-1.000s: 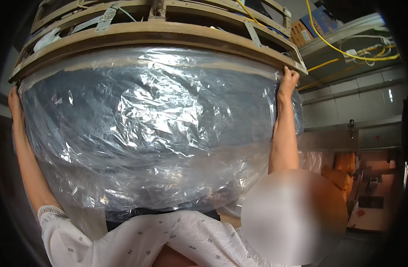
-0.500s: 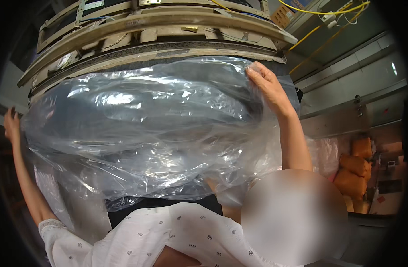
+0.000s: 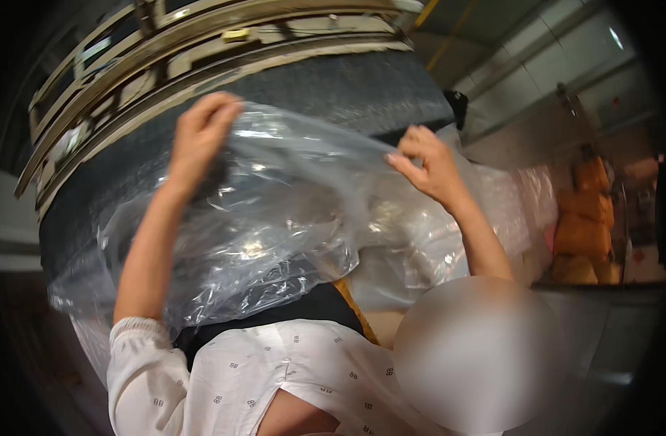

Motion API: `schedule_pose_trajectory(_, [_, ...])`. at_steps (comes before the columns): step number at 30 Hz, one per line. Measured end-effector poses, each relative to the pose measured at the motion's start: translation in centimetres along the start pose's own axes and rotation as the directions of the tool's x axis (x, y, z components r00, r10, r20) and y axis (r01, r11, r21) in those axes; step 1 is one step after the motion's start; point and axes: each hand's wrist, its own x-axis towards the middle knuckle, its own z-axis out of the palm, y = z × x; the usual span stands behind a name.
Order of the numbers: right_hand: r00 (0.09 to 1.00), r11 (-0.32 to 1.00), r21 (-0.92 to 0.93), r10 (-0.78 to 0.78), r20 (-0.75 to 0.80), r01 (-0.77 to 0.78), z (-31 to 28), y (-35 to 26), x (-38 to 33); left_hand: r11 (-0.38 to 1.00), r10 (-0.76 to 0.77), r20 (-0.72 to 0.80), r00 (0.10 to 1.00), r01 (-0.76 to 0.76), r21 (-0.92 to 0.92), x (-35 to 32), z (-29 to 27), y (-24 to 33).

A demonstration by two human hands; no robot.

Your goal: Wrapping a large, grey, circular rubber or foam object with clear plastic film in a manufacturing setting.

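A large, wrinkled sheet of clear plastic film [image 3: 275, 218] spreads over a dark work surface [image 3: 333, 83] and hangs down toward my lap. My left hand [image 3: 206, 127] is closed on the film's far edge, lifting it above the surface. Farther right, my right hand [image 3: 426, 161] pinches the same edge between thumb and fingers. Between the two hands the edge runs taut, sloping down to the right. The near part of the film lies in loose folds against my dark trousers.
Beyond the surface runs a long wooden frame [image 3: 224, 49] with metal fittings. More clear plastic [image 3: 500, 200] is heaped at the right, near orange bundles [image 3: 584, 225]. A pale round blur [image 3: 486, 356] covers the lower right.
My left hand has come from the far left edge to the middle, bringing the film's edge with it and baring the dark surface. My right hand has come slightly nearer.
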Motion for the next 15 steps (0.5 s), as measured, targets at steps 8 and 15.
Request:
schedule_pose_trajectory(8, [0.396, 0.373, -0.921, 0.867, 0.303, -0.112, -4.0, 20.7, -27.2, 0.876, -0.232, -0.403, 0.885, 0.370, 0.309, -11.2, -26.8, -11.7])
schedule_pose_trajectory(15, [0.717, 0.719, -0.357, 0.276, -0.640, -0.596, -12.5, 23.5, -0.3, 0.653, -0.308, -0.686, 0.659, 0.671, 0.351, -30.1, -57.7, -21.0])
